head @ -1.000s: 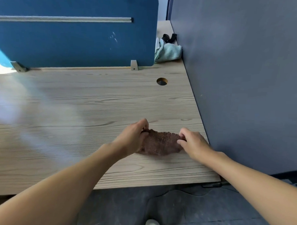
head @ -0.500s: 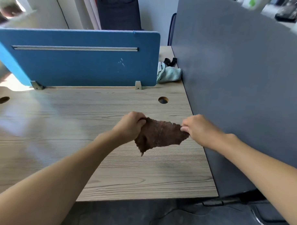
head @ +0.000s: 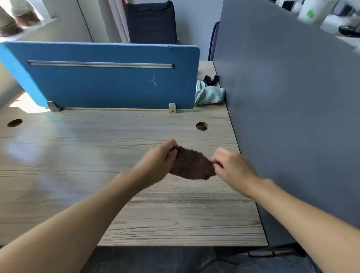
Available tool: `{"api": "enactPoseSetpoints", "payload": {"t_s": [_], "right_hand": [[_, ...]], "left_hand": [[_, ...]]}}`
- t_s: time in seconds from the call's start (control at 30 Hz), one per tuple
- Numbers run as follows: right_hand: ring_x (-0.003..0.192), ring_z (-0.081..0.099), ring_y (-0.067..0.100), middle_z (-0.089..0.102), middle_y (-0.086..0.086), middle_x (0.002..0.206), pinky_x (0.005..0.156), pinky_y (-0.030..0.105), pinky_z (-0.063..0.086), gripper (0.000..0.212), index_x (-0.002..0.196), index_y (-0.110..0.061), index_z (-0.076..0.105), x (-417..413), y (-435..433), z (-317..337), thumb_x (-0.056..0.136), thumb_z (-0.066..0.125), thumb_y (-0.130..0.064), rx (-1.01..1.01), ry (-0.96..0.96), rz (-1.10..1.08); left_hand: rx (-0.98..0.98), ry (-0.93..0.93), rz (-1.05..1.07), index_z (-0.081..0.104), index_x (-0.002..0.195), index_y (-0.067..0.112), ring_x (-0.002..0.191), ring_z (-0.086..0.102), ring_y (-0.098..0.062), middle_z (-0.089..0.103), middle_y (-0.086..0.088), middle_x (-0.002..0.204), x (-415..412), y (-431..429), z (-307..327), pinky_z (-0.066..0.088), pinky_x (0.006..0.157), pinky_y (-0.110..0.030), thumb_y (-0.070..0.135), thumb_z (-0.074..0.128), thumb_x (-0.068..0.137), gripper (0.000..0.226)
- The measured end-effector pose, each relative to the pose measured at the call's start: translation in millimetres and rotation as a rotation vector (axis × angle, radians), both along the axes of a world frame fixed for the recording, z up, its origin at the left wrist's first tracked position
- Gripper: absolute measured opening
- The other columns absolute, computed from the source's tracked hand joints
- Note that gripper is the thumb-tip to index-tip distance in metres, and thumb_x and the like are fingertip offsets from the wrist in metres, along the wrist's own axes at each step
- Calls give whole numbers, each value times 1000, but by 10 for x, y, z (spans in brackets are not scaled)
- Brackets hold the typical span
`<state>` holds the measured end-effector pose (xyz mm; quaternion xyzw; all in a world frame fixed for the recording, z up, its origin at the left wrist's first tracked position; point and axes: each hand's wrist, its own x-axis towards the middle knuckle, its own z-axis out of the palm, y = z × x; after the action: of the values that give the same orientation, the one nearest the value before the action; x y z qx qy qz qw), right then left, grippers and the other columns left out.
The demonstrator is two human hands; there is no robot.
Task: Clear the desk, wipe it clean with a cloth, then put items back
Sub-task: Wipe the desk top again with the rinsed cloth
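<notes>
A brown cloth [head: 191, 165] hangs in the air just above the right half of the wooden desk [head: 71, 173], stretched between both hands. My left hand [head: 156, 164] grips its left end with curled fingers. At the cloth's right corner, my right hand [head: 233, 168] pinches the fabric between thumb and fingers. The desk top itself carries nothing around the hands.
A blue divider panel [head: 107, 76] stands along the desk's back edge and a tall grey partition [head: 298, 120] walls the right side. A pale green cloth [head: 209, 93] and a black strap [head: 211, 79] lie behind the divider's right end. Two cable holes [head: 202, 126] pierce the desk.
Both hands lifted the brown cloth off the desk and now hold it spread in the air. The head tilted up, showing more of the room behind the divider.
</notes>
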<state>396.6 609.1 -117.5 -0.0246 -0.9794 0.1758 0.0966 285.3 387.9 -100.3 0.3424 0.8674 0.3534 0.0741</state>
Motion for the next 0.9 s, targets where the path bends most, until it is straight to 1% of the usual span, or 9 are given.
{"api": "enactPoseSetpoints", "payload": {"t_s": [0.07, 0.13, 0.2, 0.27, 0.37, 0.47, 0.6, 0.73, 0.9], "right_hand": [[80, 61, 24, 62, 2, 88, 66, 33, 44, 7, 82, -14, 68, 128, -57, -394, 80, 71, -8, 180, -135, 148], [99, 61, 25, 65, 2, 103, 82, 39, 47, 8, 92, -14, 72, 286, -157, -708, 85, 68, -13, 248, -324, 231], [104, 58, 25, 63, 2, 109, 87, 40, 46, 10, 96, -14, 73, 388, -229, -896, 89, 66, -14, 208, -356, 248], [96, 58, 26, 60, 3, 101, 79, 40, 49, 6, 91, -14, 73, 432, -251, -960, 86, 69, -12, 161, -333, 205], [93, 56, 28, 56, 4, 99, 73, 39, 50, 6, 89, -14, 71, 458, -266, -968, 90, 65, -16, 183, -284, 203], [85, 60, 26, 59, 3, 90, 66, 35, 51, 8, 76, -17, 70, 554, -339, -971, 76, 78, -18, 212, -224, 211], [76, 53, 18, 52, -3, 82, 60, 29, 45, 16, 73, -22, 68, 672, -318, -1055, 70, 80, -13, 254, -173, 267], [74, 50, 19, 52, -1, 83, 63, 29, 40, 15, 65, -18, 60, 727, -269, -1075, 75, 63, -6, 323, -54, 293], [81, 56, 20, 59, 1, 86, 75, 33, 47, 24, 68, -20, 60, 809, -184, -1202, 78, 43, -6, 403, -57, 397]], "left_hand": [[-187, -65, -163, 58, 102, 20, 79, 60, -22, 63, 4, 85, 139, -112, -312, 43, 68, -31, 18, 48, 99, 10], [-460, -193, -359, 65, 108, 26, 90, 66, -17, 69, 9, 100, 285, -200, -584, 53, 78, -30, 27, 51, 94, 20], [-612, -230, -373, 68, 93, 22, 83, 67, -17, 70, 7, 95, 323, -179, -718, 57, 76, -33, 29, 50, 96, 20], [-518, -127, -268, 69, 99, 17, 90, 67, -20, 68, 4, 102, 273, -68, -819, 57, 82, -39, 23, 46, 99, 23], [-406, -85, -340, 60, 135, 21, 125, 54, -21, 54, 2, 140, 234, 269, -962, 43, 106, -39, 15, 47, 101, 37], [-502, -99, -465, 40, 151, 23, 143, 34, -20, 40, 2, 154, 324, 573, -1168, 27, 117, -39, 21, 50, 101, 52], [-662, 108, -436, 49, 138, 33, 128, 40, -23, 52, 4, 132, 412, 678, -1415, 29, 102, -46, 44, 52, 98, 41], [-644, 152, -360, 61, 116, 34, 118, 46, -21, 60, 6, 117, 449, 746, -1502, 28, 97, -44, 40, 51, 98, 21], [-421, -11, 127, 60, 103, 15, 109, 56, -29, 61, -5, 113, 200, 912, -1620, 41, 91, -41, 28, 48, 100, 18]]}}
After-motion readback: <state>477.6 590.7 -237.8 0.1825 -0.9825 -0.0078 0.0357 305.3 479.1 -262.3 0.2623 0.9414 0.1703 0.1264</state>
